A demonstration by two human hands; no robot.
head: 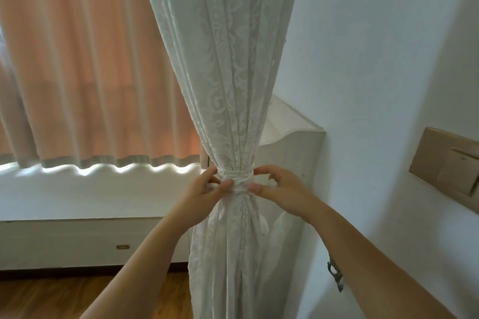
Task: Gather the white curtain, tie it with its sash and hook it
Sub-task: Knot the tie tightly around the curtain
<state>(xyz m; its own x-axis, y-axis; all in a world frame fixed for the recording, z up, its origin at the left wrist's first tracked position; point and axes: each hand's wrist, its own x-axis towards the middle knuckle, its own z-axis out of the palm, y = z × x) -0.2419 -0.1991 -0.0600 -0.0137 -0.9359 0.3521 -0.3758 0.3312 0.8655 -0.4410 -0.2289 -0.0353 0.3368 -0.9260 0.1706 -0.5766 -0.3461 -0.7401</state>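
The white lace curtain (228, 65) hangs gathered into a narrow waist in the middle of the view. A white sash (237, 178) is wrapped around that waist with a crossing at the front. My left hand (204, 197) pinches the sash on its left side, thumb on the front. My right hand (280, 191) pinches the sash on its right side, holding a bunched end behind the fingers. A metal hook (336, 276) sticks out of the white wall, low and to the right, below my right forearm.
A peach curtain (85, 65) covers the window on the left, above a white bench with a drawer (77, 238). A white panel (293, 145) stands behind the lace curtain. A beige switch plate (448, 160) sits on the right wall. The floor is wooden.
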